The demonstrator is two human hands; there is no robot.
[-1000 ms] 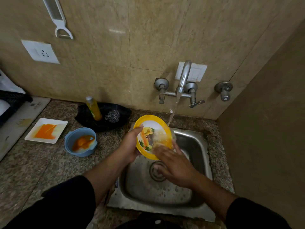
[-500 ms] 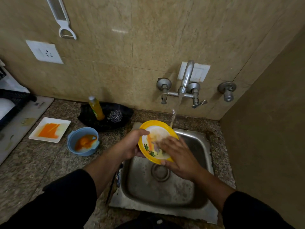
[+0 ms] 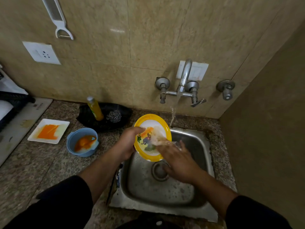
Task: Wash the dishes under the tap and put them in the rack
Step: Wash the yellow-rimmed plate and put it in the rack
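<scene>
A yellow-rimmed plate with a cartoon picture is tilted over the left of the steel sink. My left hand grips its left rim, thumb on the face. My right hand lies with spread fingers on the plate's lower right face, where water splashes. The tap on the wall runs, and its stream lands at the plate's right edge. A blue bowl with orange residue and a white square plate smeared orange sit on the counter to the left.
A black tray behind the sink holds a yellow soap bottle and a steel scrubber. A dark rack with something white in it shows at the far left edge. A brown wall closes the right side.
My right hand has slid from the plate's middle down to its lower right, fingers spread under the water. The left hand keeps its hold on the rim.
</scene>
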